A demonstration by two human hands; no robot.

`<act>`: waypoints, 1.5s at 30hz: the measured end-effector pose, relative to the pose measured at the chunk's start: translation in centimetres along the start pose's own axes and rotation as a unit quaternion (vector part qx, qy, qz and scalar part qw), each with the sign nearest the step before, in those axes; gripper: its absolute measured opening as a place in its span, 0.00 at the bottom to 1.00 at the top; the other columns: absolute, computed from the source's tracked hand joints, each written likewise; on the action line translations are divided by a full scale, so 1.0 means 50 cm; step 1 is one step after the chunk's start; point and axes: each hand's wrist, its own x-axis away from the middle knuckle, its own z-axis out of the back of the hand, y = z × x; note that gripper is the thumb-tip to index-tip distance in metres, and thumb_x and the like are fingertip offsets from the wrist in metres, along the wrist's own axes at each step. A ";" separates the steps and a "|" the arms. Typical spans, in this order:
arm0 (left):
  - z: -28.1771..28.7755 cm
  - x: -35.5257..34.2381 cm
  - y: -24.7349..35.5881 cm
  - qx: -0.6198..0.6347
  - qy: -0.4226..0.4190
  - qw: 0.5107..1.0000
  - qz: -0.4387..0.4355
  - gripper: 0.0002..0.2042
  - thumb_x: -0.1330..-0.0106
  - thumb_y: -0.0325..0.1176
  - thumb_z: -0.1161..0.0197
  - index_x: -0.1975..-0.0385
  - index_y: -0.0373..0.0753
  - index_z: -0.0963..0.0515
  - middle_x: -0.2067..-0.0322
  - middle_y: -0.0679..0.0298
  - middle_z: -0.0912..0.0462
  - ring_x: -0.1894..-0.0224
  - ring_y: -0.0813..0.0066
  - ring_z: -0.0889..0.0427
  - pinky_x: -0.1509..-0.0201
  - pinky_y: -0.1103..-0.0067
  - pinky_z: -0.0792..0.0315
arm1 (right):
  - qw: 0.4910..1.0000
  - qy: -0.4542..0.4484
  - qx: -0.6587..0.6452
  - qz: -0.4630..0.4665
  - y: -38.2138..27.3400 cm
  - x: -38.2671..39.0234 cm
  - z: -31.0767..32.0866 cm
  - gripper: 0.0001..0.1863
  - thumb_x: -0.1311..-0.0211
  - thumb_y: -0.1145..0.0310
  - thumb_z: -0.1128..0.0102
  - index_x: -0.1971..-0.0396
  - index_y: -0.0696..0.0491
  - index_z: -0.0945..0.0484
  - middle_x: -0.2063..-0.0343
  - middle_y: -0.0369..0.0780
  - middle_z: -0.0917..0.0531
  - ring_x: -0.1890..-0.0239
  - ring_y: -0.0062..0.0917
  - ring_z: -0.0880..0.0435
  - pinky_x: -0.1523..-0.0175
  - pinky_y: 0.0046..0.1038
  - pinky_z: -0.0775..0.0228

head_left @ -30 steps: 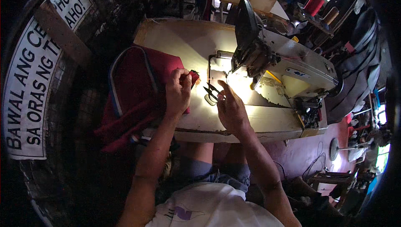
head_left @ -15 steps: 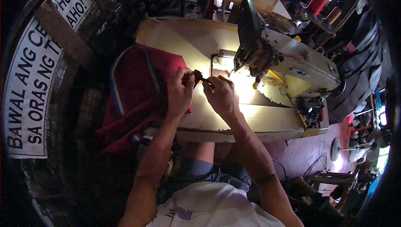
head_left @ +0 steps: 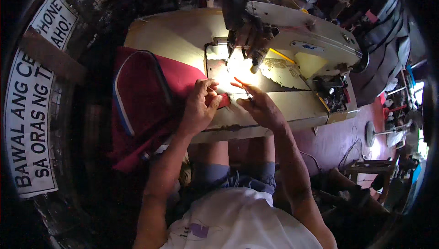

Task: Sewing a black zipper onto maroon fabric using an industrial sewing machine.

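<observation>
A dark red cloth [head_left: 180, 73] with a blue and white trim strip lies over the left part of the sewing table and hangs off its front edge. My left hand [head_left: 200, 109] pinches a small folded end of this cloth between thumb and fingers. Just to its right, my right hand [head_left: 261, 107] is closed round a small dark tool [head_left: 249, 96], apart from the cloth. The tool looks like thread snips, though the fingers hide most of it. Behind my hands stands a sewing machine [head_left: 286, 24], its lamp lighting the needle area.
The pale table top [head_left: 178, 29] ends at a worn front edge above my knees. A yellow stick-like piece [head_left: 282, 56] lies by the machine's arm. Dark cloth [head_left: 384, 43] hangs at the right, and a fan [head_left: 370, 132] stands on the floor. Printed signs [head_left: 32, 125] hang at the left.
My right hand has drawn away from the cloth end, and its fingers have spread a little. The left hand keeps its pinch, slightly lower. The whole view has shifted, with the machine now further left.
</observation>
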 end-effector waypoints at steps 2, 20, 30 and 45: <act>-0.028 0.006 0.014 0.025 -0.004 1.000 0.001 0.19 0.36 0.21 0.40 0.46 0.35 0.34 0.56 0.64 0.30 0.59 0.80 0.26 0.52 0.81 0.28 | 0.994 -0.112 -0.003 0.000 0.016 0.002 0.022 0.21 0.33 0.73 0.43 0.40 0.58 0.28 0.56 0.40 0.16 0.55 0.18 0.22 0.49 0.23 0.30; -0.106 -0.042 0.046 -0.138 -0.070 0.987 0.031 0.19 0.43 0.22 0.35 0.50 0.32 0.27 0.56 0.49 0.18 0.52 0.60 0.17 0.49 0.70 0.23 | 0.972 0.228 -0.037 -0.053 0.001 0.062 -0.053 0.08 0.29 0.71 0.45 0.59 0.60 0.23 0.71 0.42 0.16 0.68 0.19 0.19 0.62 0.24 0.27; -0.123 -0.048 0.017 -0.101 0.075 0.989 0.083 0.11 0.38 0.23 0.37 0.56 0.33 0.25 0.65 0.60 0.15 0.64 0.75 0.15 0.58 0.79 0.22 | 0.913 0.377 0.152 0.034 0.080 0.033 -0.098 0.15 0.40 0.69 0.35 0.56 0.59 0.26 0.69 0.45 0.17 0.72 0.28 0.21 0.64 0.29 0.27; -0.123 -0.045 -0.010 -0.063 0.230 0.971 -0.013 0.16 0.41 0.17 0.36 0.52 0.35 0.24 0.64 0.55 0.16 0.62 0.67 0.14 0.57 0.75 0.20 | 0.916 0.344 0.205 -0.027 0.019 0.047 -0.105 0.22 0.37 0.62 0.37 0.49 0.56 0.31 0.65 0.48 0.22 0.69 0.44 0.19 0.60 0.38 0.25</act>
